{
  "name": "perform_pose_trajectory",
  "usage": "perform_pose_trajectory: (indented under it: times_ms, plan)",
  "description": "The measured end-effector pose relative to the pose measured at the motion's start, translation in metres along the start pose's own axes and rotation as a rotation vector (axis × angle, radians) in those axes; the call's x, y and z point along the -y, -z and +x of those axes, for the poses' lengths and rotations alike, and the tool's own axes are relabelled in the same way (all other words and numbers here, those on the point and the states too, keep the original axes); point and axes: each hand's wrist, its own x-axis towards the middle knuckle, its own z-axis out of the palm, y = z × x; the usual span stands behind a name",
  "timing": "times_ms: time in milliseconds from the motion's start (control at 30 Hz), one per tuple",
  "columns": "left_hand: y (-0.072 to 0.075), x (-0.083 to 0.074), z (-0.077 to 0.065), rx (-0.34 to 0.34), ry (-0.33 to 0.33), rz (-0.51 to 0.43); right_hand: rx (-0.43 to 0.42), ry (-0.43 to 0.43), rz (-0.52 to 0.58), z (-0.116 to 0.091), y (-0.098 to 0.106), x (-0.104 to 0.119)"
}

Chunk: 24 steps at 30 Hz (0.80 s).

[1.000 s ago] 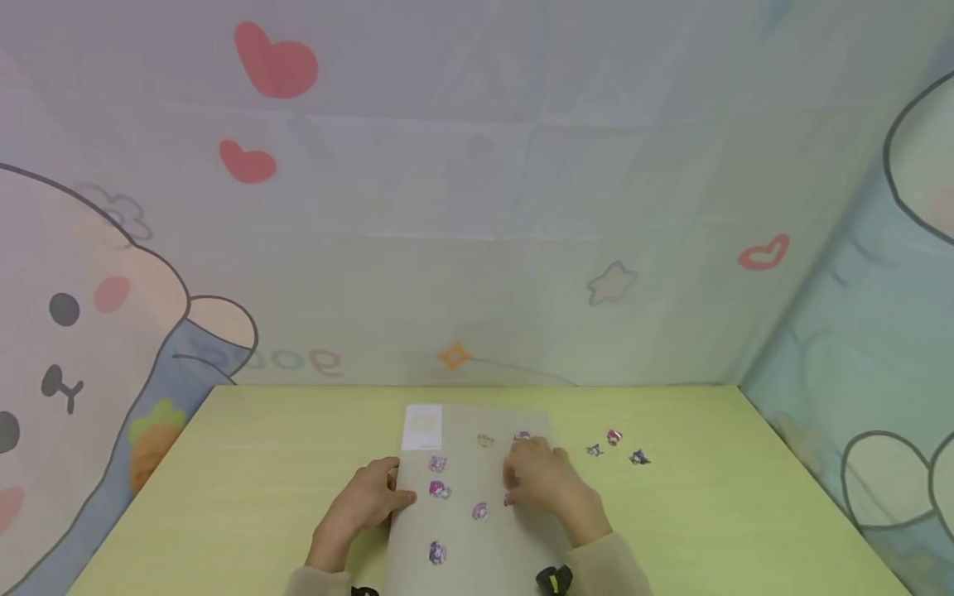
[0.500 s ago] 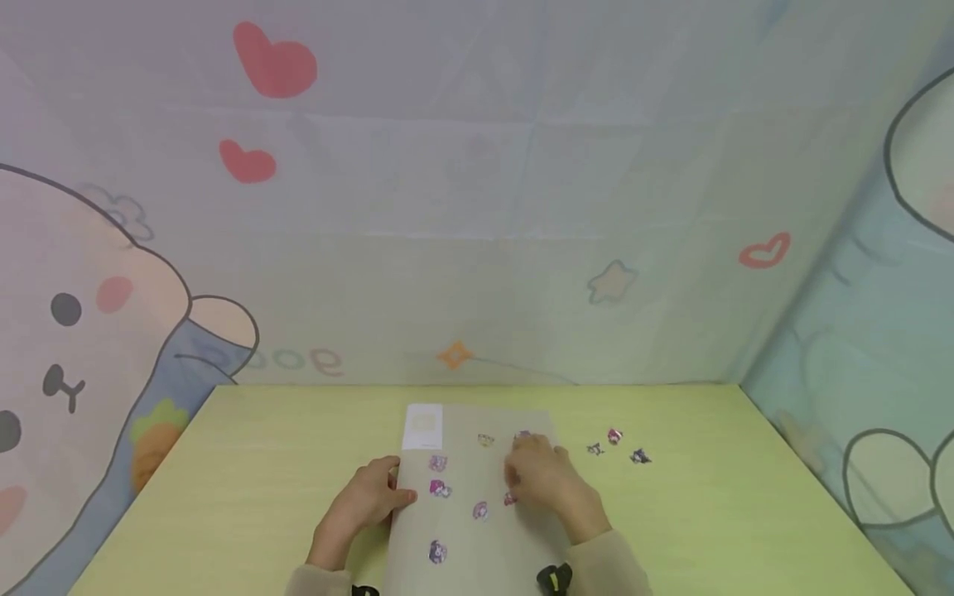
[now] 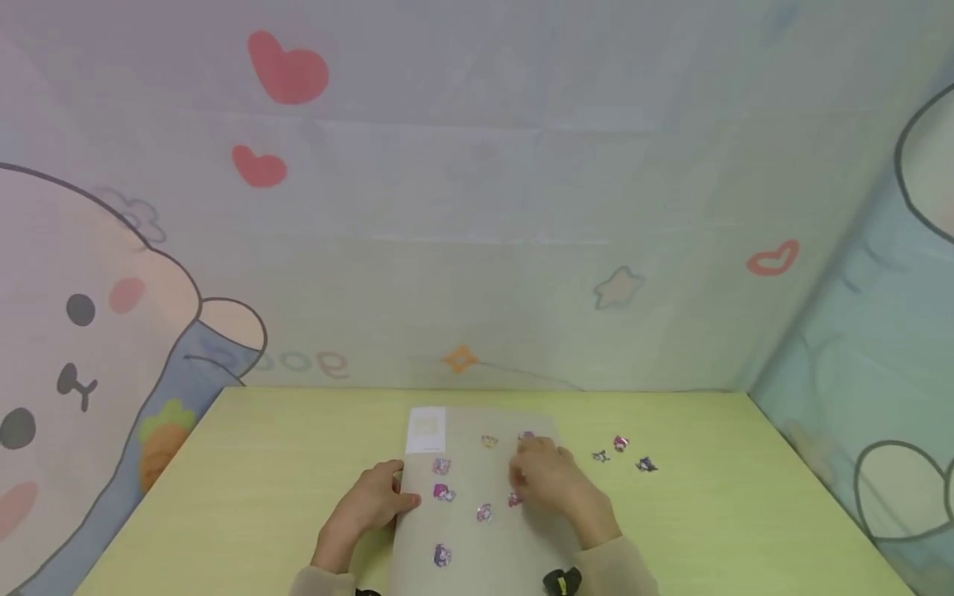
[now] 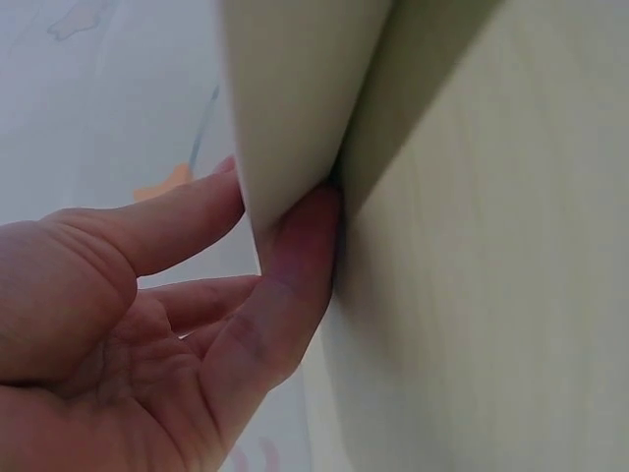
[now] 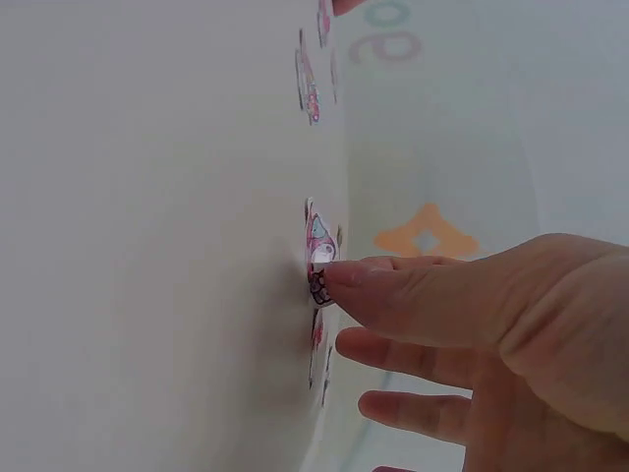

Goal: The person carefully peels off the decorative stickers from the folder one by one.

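A beige, booklet-like board [image 3: 462,538] lies on the table, dotted with small cartoon stickers. At its left edge my left hand [image 3: 373,501] grips it, thumb on top and a finger underneath, as the left wrist view shows. My right hand [image 3: 555,480] is over the board's right half with bent fingers. In the right wrist view its thumb and index finger pinch a small dark-patterned sticker [image 5: 319,286] right at the board's surface. A red sticker [image 3: 515,500] lies just below that thumb, and a purple sticker [image 3: 526,435] shows above the knuckles.
Further stickers on the board include a yellow one [image 3: 489,441], a magenta one [image 3: 443,492] and a purple one [image 3: 443,555]. A white label [image 3: 426,430] sits in its top left corner. Three loose stickers [image 3: 621,444] lie on the yellow table [image 3: 693,513] to the right.
The head view has shifted slightly, so the whole scene sits a little further right and lower. Both hands keep nearly the same places on the board.
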Motion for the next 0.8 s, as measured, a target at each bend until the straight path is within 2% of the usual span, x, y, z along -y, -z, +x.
perform_pose_trajectory:
  times_ms: [233, 467, 800]
  plan:
    - [-0.001, 0.001, -0.001, -0.007, 0.006, -0.008, -0.034, 0.014, -0.017, 0.0, 0.006, -0.001]
    - [-0.002, 0.001, 0.001, -0.003, -0.021, -0.001, -0.05, -0.054, -0.019, -0.003, 0.017, -0.005]
    - [-0.002, 0.0, 0.0, 0.005, -0.012, -0.03, -0.077, -0.122, 0.073, -0.017, 0.036, -0.026]
